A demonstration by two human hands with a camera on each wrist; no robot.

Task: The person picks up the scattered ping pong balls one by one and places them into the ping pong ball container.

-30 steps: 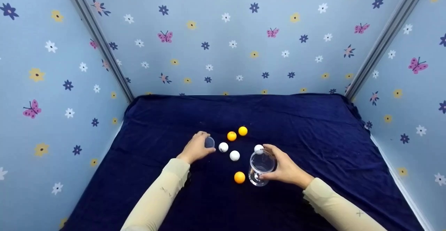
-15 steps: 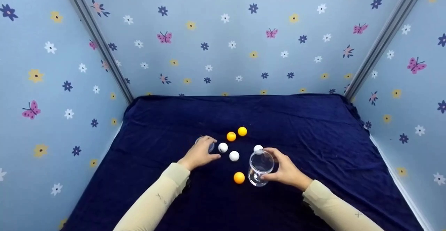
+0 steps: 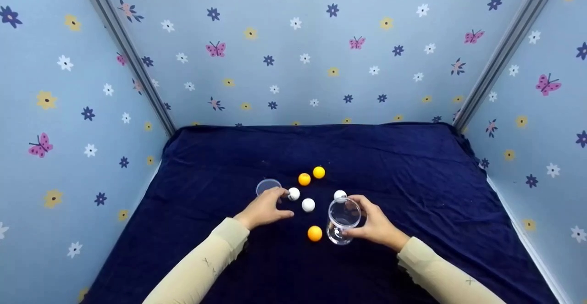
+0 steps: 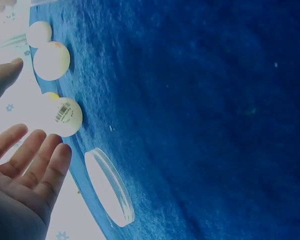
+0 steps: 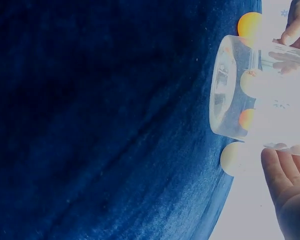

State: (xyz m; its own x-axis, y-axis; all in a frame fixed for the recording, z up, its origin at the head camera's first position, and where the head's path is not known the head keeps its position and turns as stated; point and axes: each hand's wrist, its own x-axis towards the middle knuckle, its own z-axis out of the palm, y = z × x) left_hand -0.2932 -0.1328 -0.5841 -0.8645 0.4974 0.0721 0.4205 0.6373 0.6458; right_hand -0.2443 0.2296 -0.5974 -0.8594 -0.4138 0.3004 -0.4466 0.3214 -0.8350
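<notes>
A clear round plastic lid (image 3: pixel 267 185) lies flat on the dark blue cloth, left of the balls. My left hand (image 3: pixel 264 208) holds nothing; it hovers just in front of the lid, thumb and fingers spread. Its fingertips overlap a white ping-pong ball (image 3: pixel 295 195) in the head view. The left wrist view shows print and a barcode on that ball (image 4: pixel 67 117). On the right, a clear plastic jar (image 3: pixel 337 235) stands upright on the cloth, its top uncovered. My right hand (image 3: pixel 378 224) grips it from the right side, thumb in front and fingers behind.
Another white ball (image 3: pixel 308 205) sits between the hands, and a third white ball (image 3: pixel 339 195) is just behind the jar. An orange ball (image 3: pixel 315 234) lies left of the jar. Two more orange balls (image 3: pixel 304 179) are farther back. Flowered walls (image 3: pixel 293 65) enclose the cloth-covered surface (image 3: pixel 390 157).
My left hand has set the lid down on the cloth and let go, then moved slightly right and nearer, toward the white ball. The right hand and jar stay in place.
</notes>
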